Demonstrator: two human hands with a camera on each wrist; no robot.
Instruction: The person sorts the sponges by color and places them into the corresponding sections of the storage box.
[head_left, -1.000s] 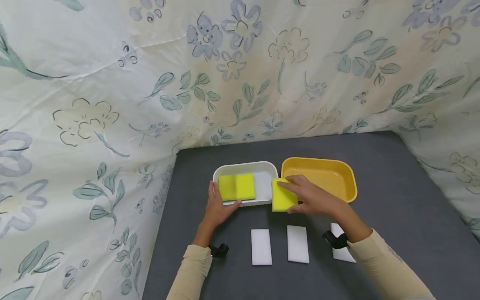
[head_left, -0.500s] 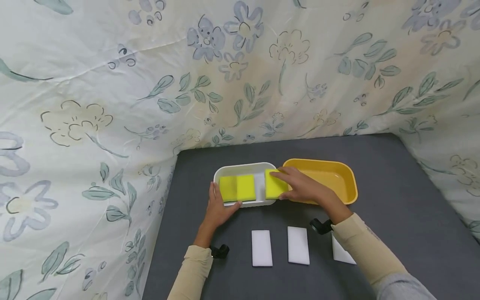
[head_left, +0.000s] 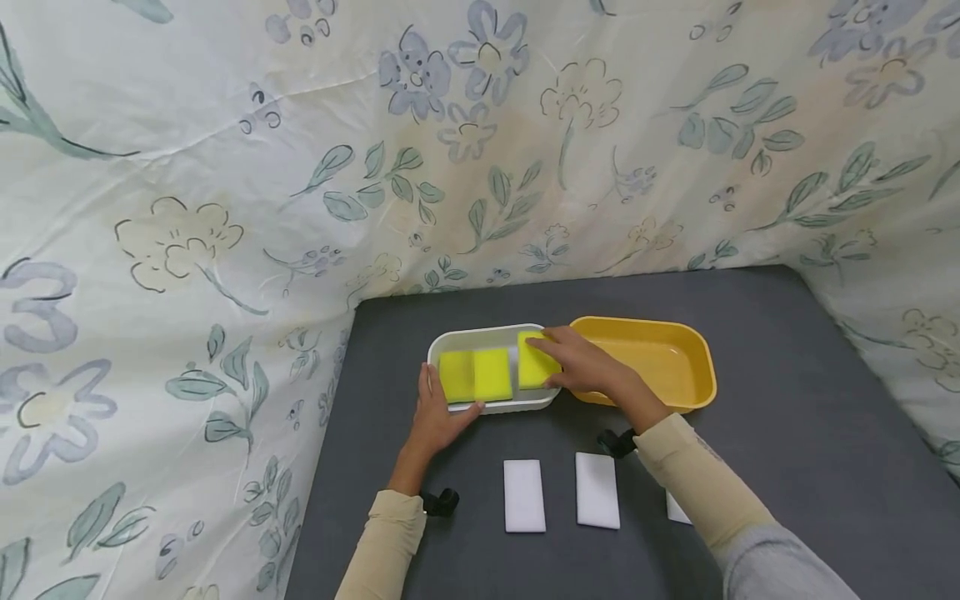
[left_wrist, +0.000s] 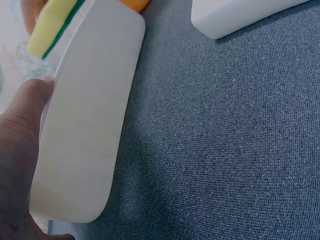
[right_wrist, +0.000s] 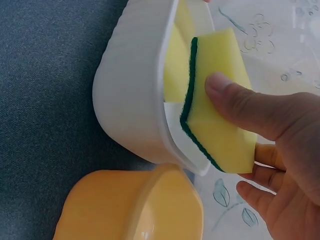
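Observation:
My right hand [head_left: 588, 362] pinches a yellow sponge [head_left: 534, 371] over the right end of a white plastic tray [head_left: 480, 337]. In the right wrist view, the held sponge [right_wrist: 227, 95] shows a dark green scouring layer and bends slightly under the thumb. Two more yellow sponges, a left one [head_left: 455, 379] and a right one [head_left: 492, 377], lie side by side in the tray. My left hand [head_left: 437, 414] holds the tray's left end. Its thumb [left_wrist: 32, 97] lies at the front rim in the left wrist view, while the other fingers are along the left side.
A yellow-orange tray [head_left: 675, 367] stands close against the white tray's right end. Nearer on the dark grey table [head_left: 810, 433] lie white rectangular pads, one left [head_left: 524, 497], one in the middle [head_left: 597, 492], one right [head_left: 677, 509], mostly behind the right sleeve. A floral cloth [head_left: 570, 167] hangs behind.
My right hand has carried the sponge left and away from me, from the gap between the trays to above the white tray. The left hand stays on the tray's end.

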